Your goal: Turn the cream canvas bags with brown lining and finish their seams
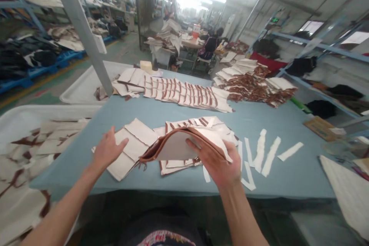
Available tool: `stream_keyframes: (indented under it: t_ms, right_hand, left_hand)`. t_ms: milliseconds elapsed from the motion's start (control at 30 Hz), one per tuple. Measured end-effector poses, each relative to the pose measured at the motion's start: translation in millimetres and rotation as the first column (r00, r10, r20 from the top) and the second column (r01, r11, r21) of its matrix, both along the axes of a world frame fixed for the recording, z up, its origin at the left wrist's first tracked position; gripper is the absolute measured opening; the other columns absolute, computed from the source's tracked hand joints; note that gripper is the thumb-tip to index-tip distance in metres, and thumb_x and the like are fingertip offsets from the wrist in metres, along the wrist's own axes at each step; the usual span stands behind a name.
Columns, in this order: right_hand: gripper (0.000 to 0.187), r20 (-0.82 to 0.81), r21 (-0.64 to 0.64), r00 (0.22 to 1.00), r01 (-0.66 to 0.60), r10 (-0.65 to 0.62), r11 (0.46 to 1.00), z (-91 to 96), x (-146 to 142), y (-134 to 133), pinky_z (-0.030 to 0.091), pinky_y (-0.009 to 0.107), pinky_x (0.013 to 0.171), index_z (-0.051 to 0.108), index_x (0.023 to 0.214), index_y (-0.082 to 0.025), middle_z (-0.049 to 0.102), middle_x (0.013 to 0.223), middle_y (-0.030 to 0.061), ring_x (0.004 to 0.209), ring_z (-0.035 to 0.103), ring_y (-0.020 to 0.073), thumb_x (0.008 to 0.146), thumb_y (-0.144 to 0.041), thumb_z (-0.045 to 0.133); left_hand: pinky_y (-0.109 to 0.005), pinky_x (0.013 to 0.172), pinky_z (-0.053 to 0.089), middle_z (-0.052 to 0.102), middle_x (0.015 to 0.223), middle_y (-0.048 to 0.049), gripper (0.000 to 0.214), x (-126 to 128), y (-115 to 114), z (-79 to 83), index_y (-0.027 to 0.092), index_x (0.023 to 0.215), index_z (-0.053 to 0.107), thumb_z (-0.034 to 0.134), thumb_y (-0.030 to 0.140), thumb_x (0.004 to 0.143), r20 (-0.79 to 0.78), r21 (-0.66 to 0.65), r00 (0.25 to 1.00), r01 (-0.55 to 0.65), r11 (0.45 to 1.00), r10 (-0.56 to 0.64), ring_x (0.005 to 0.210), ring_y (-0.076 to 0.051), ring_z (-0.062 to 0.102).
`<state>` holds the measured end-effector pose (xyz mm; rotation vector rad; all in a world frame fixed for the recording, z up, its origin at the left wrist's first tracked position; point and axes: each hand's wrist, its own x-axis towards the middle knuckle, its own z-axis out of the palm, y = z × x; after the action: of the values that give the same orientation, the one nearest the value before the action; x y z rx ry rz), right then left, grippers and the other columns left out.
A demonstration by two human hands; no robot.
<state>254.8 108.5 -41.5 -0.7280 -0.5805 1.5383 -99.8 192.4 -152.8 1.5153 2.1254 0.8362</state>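
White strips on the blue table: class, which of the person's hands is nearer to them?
Right. The right hand sits just beside the white strips, holding a lifted cream fabric piece; the left hand lies farther left, over flat cream panels.

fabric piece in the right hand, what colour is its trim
Brown, on the cream fabric piece; head view.

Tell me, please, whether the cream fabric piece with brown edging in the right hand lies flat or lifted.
Lifted and bowed: the right hand holds the cream fabric piece with brown edging arched above flat pieces.
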Motion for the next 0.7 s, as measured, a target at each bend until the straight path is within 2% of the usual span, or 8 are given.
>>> stream_keyframes:
  t_ms: [67, 167, 267, 300, 367, 433, 600, 700]
  right_hand:
    - [0.045, -0.040, -0.016, 0.999, -0.001, 0.000, 1.000, -2.7, 3, -8, 0.035, 0.066, 0.144, 0.092, 0.114, -0.020, 0.088, 0.135, 0.0139, 0.151, 0.070, 0.0393, 0.090, -0.049, 0.068]
    - [0.043, -0.065, -0.051, 0.998, -0.005, 0.002, 0.999, -4.6, 6, -17, 0.035, 0.067, 0.144, 0.092, 0.112, -0.020, 0.090, 0.131, 0.0141, 0.147, 0.072, 0.0400, 0.089, -0.050, 0.070]
    - [0.044, -0.046, -0.096, 0.998, -0.040, 0.035, 0.995, -8.4, 6, -26, 0.046, 0.067, 0.136, 0.091, 0.113, -0.019, 0.090, 0.128, 0.0155, 0.140, 0.077, 0.0415, 0.089, -0.050, 0.071]
    - [0.043, -0.038, -0.110, 0.998, -0.052, 0.048, 0.993, -10.5, 6, -28, 0.051, 0.067, 0.133, 0.091, 0.113, -0.019, 0.090, 0.126, 0.0157, 0.137, 0.078, 0.0421, 0.089, -0.050, 0.072]
    - [0.039, -0.026, -0.140, 0.998, -0.063, 0.060, 0.988, -16.0, 5, -34, 0.058, 0.064, 0.125, 0.090, 0.111, -0.019, 0.091, 0.122, 0.0154, 0.134, 0.080, 0.0421, 0.089, -0.047, 0.074]
    - [0.034, -0.025, -0.172, 0.998, -0.067, 0.064, 0.983, -22.3, 4, -39, 0.061, 0.059, 0.122, 0.090, 0.106, -0.019, 0.091, 0.117, 0.0142, 0.130, 0.082, 0.0404, 0.087, -0.044, 0.077]
    - [0.031, -0.056, -0.262, 0.990, -0.140, 0.130, 0.955, -36.0, -10, -53, 0.067, 0.048, 0.107, 0.090, 0.098, -0.017, 0.092, 0.105, 0.0109, 0.108, 0.085, 0.0344, 0.084, -0.043, 0.081]
    - [0.035, -0.102, -0.325, 0.981, -0.191, 0.167, 0.926, -39.8, -26, -71, 0.068, 0.042, 0.093, 0.090, 0.104, -0.014, 0.091, 0.104, 0.0098, 0.094, 0.083, 0.0286, 0.084, -0.041, 0.082]
  left_hand:
    - [-0.059, 0.118, 0.061, 0.083, 0.138, -0.0170, 0.045, 14, -19, 15.2, 0.016, 0.135, 0.077, 0.067, 0.052, 0.111, 0.030, 0.072, 0.998, 0.056, 0.996, -0.059, 0.128, -0.037, 0.079]
    - [-0.046, 0.106, 0.066, 0.089, 0.115, -0.0091, 0.051, 32, -66, 48.5, 0.024, 0.115, 0.082, 0.048, 0.062, 0.114, 0.066, 0.194, 0.985, 0.141, 0.971, -0.156, 0.111, -0.033, 0.084]
    - [-0.040, 0.103, 0.066, 0.090, 0.116, -0.0031, 0.044, 49, -111, 79.1, 0.032, 0.116, 0.082, 0.050, 0.062, 0.115, 0.048, 0.334, 0.973, 0.196, 0.922, -0.224, 0.115, -0.031, 0.084]
    - [-0.039, 0.102, 0.067, 0.090, 0.118, -0.0027, 0.039, 55, -121, 86.0, 0.032, 0.121, 0.081, 0.054, 0.060, 0.114, -0.002, 0.418, 0.953, 0.275, 0.866, -0.302, 0.112, -0.030, 0.085]
    - [-0.036, 0.102, 0.068, 0.089, 0.121, -0.0027, 0.031, 69, -131, 93.8, 0.031, 0.128, 0.078, 0.066, 0.054, 0.112, -0.093, 0.490, 0.906, 0.403, 0.773, -0.413, 0.110, -0.027, 0.086]
    - [-0.031, 0.095, 0.069, 0.089, 0.115, -0.0025, 0.025, 82, -133, 95.2, 0.028, 0.126, 0.077, 0.070, 0.046, 0.110, -0.125, 0.524, 0.875, 0.458, 0.718, -0.467, 0.099, -0.023, 0.087]
    - [-0.023, 0.082, 0.068, 0.089, 0.100, -0.0010, 0.017, 100, -139, 93.8, 0.024, 0.116, 0.078, 0.068, 0.034, 0.108, -0.067, 0.501, 0.870, 0.453, 0.738, -0.488, 0.082, -0.018, 0.084]
    - [-0.021, 0.083, 0.067, 0.088, 0.099, -0.0008, 0.017, 101, -158, 104.0, 0.025, 0.111, 0.078, 0.064, 0.023, 0.103, -0.020, 0.421, 0.803, 0.547, 0.724, -0.595, 0.086, -0.017, 0.085]
